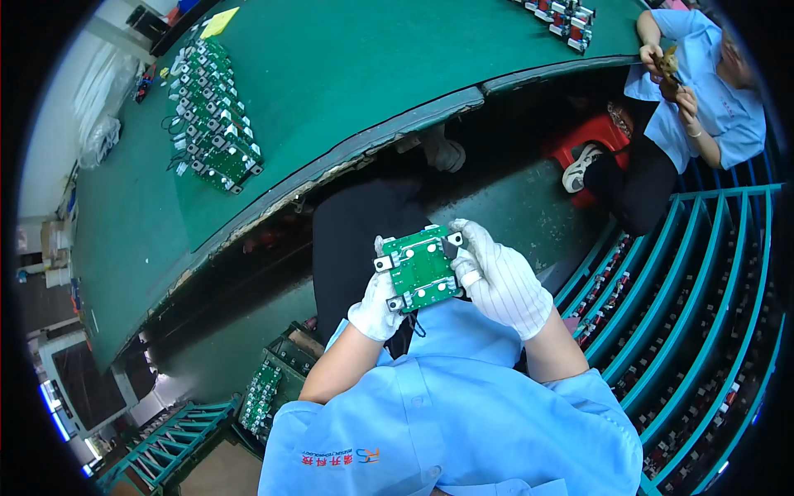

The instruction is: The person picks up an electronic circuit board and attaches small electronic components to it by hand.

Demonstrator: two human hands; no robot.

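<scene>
A green circuit board (424,270) is held up in front of my lap, its flat face toward me. Black and metal terminal blocks stick out at its corners, and a few white round spots mark its face. My left hand (380,304), in a white glove, grips the board's left edge, with most of its fingers hidden behind it. On the other side, my right hand (501,279), in a striped white glove, closes on the right edge, thumb and fingers near the upper right corner block. A thin dark cable loop hangs below the board.
Rows of similar circuit boards (213,120) stand on the green table (356,83) at the left, beside a yellow paper (220,22). More parts (562,21) lie at the far edge. A co-worker (703,91) sits at right near a red stool (591,136). Teal racks (703,306) flank me.
</scene>
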